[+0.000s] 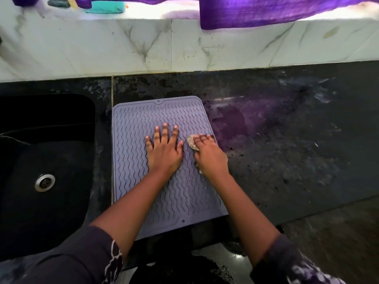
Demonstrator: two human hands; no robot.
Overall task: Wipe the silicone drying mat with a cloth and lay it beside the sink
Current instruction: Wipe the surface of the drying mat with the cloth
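Note:
A grey-lilac silicone drying mat (135, 156) with wavy ridges lies flat on the dark counter, just right of the black sink (47, 152). My left hand (164, 150) presses flat on the mat's middle with its fingers spread. My right hand (209, 156) holds a small pale cloth (192, 142) against the mat near its right edge, fingers curled over it. Most of the cloth is hidden under that hand. A few wet streaks show on the mat below my hands.
The dark speckled counter (287, 150) stretches to the right, wet in patches. A white marble-look ledge (143, 48) runs along the back, with purple fabric (266, 11) hanging over it. The sink's metal drain (44, 182) shows at the left.

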